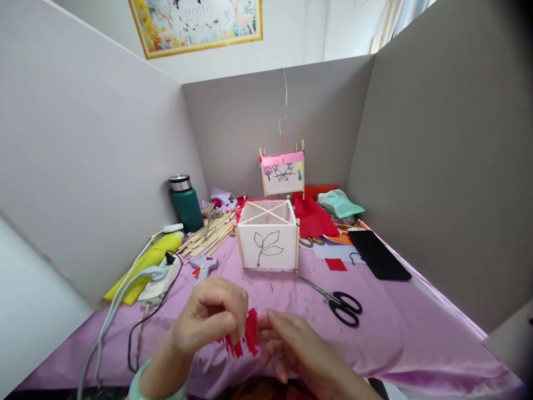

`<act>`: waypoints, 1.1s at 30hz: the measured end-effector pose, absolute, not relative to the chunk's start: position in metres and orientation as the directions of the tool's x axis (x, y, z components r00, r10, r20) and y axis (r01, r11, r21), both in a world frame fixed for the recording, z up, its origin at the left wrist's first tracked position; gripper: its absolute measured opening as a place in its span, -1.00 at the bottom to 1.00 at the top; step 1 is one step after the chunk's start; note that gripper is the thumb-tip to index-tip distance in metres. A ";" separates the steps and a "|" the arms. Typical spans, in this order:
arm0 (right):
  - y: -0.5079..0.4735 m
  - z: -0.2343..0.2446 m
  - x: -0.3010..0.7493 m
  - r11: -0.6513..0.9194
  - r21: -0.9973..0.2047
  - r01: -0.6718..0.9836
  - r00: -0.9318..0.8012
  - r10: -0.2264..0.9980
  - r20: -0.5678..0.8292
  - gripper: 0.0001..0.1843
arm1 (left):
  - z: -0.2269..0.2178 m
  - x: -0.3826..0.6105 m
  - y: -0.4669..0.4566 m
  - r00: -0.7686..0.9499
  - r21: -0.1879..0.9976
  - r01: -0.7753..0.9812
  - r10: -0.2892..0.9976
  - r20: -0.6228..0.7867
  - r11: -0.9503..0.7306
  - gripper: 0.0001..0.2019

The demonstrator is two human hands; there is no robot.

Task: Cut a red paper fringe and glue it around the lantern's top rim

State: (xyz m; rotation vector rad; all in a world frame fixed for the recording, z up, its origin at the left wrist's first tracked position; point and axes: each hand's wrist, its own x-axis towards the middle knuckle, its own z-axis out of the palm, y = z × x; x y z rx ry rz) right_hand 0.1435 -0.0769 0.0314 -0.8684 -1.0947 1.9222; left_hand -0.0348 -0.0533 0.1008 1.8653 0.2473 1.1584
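My left hand (214, 314) is curled closed over a piece of red fringed paper or cloth (251, 332), whose cut strands hang below the fingers. Part of it is hidden behind that hand. Just to its right, my right hand (293, 339) is open with fingers apart, its fingertips close to the red strands; whether they touch I cannot tell. Beyond both hands stands a white box-shaped lantern (266, 247) with a wooden stick frame and a green leaf drawing. Black-handled scissors (337, 303) lie to the right of it.
A glue gun (204, 268), power strip (160, 283) with cords, yellow mesh-wrapped item (145, 266), wooden sticks (212, 233) and green bottle (186, 205) are on the left. A smaller lantern (283, 178) hangs behind. A black phone (378, 255) and red square (335, 264) lie right.
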 end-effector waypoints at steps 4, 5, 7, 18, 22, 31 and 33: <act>-0.082 0.028 0.132 -0.461 -0.807 -0.370 -0.546 0.810 -0.213 -0.65 | 0.100 -0.035 -0.055 0.546 0.779 -0.256 0.580 0.605 -0.572 -0.71; -0.081 0.027 0.131 -0.443 -0.820 -0.363 -0.501 0.834 -0.229 -0.69 | 0.100 -0.036 -0.056 0.542 0.782 -0.248 0.587 0.601 -0.572 -0.71; -0.078 0.026 0.132 -0.333 -0.893 -0.304 -0.372 0.904 -0.210 -0.75 | 0.099 -0.037 -0.058 0.517 0.793 -0.223 0.621 0.589 -0.567 -0.72; -0.040 0.056 0.164 0.192 -0.979 0.069 0.060 0.979 0.197 -0.73 | 0.118 -0.023 -0.040 0.441 0.863 0.256 0.847 0.297 -0.435 -0.83; -0.017 0.074 0.168 0.257 -0.966 0.035 0.147 0.954 0.260 -0.72 | 0.138 -0.010 -0.018 0.448 0.735 0.381 0.807 0.385 -0.562 -0.86; 0.025 0.092 0.170 0.291 -0.956 -0.027 0.248 0.929 0.276 -0.69 | 0.165 0.009 0.037 0.441 0.590 0.461 0.748 0.496 -0.663 -0.85; 0.027 0.092 0.169 0.293 -0.956 -0.027 0.264 0.924 0.276 -0.69 | 0.166 0.010 0.043 0.446 0.588 0.467 0.750 0.489 -0.661 -0.83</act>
